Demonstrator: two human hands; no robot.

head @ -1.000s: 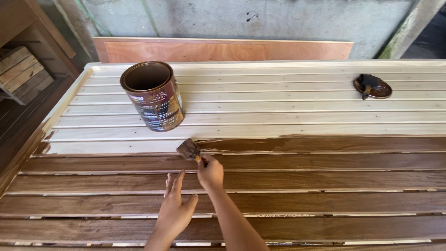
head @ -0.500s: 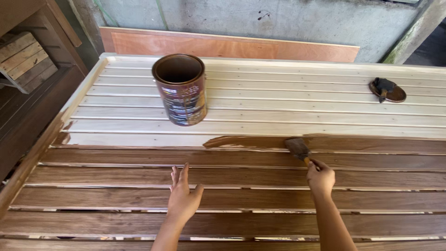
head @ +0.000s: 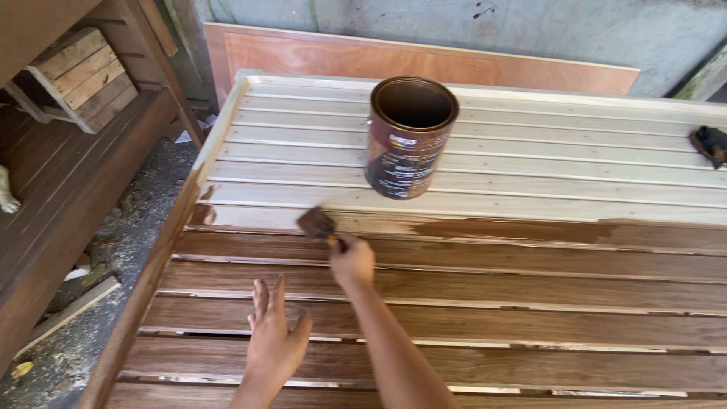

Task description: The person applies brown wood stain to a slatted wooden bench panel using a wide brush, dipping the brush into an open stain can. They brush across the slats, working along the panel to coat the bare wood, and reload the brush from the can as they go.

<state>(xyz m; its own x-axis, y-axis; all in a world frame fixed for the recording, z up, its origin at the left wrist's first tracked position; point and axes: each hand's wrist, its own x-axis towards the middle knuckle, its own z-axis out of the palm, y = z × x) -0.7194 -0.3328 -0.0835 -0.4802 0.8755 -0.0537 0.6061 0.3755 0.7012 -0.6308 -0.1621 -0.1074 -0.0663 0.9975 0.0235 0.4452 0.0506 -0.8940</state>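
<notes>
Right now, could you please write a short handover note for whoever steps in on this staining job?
Right hand: gripping a small brush, bristles on the slat at the edge of the stained area.
Left hand: flat and open on a stained slat, holding nothing.
Open stain can stands on the bare slats, just behind the brush; its lid lies far right.
Done: the near slats of the slatted panel are dark brown; the boundary slat is stained only in part.
Left: the rest of that slat and the pale slats behind it.
</notes>
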